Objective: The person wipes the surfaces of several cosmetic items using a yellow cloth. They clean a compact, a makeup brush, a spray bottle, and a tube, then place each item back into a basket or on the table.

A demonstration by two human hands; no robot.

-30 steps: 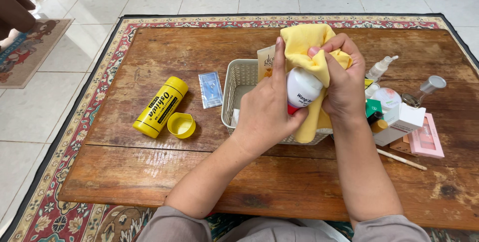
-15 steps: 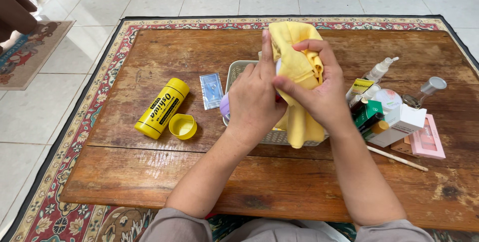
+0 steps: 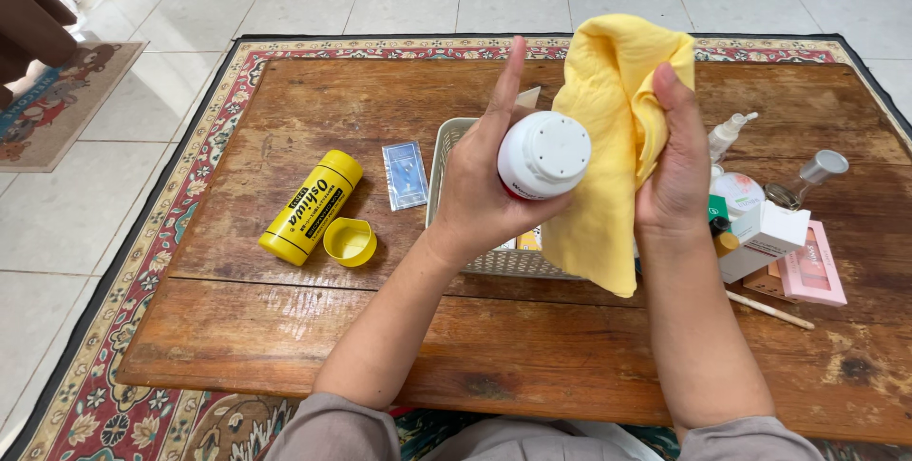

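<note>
My left hand [image 3: 484, 185] grips a white round bottle [image 3: 543, 154], its flat bottom turned toward me, held up above a white mesh basket [image 3: 446, 152]. My right hand [image 3: 676, 162] holds a yellow cloth [image 3: 608, 128] that drapes down beside the bottle, touching its right side. Both hands hover over the middle of a wooden table [image 3: 494, 328].
A yellow tube [image 3: 312, 206] lies on its side at the left with its yellow cap [image 3: 350, 240] beside it and a small clear packet [image 3: 406, 174] nearby. At the right stand several small bottles, a white box [image 3: 765, 238], a pink case [image 3: 812, 271] and a thin stick [image 3: 769, 309]. A patterned rug lies under the table.
My hands have drawn apart: the bottle, which was wrapped in the cloth, is now bare in my left hand, and the cloth is lifted to the right.
</note>
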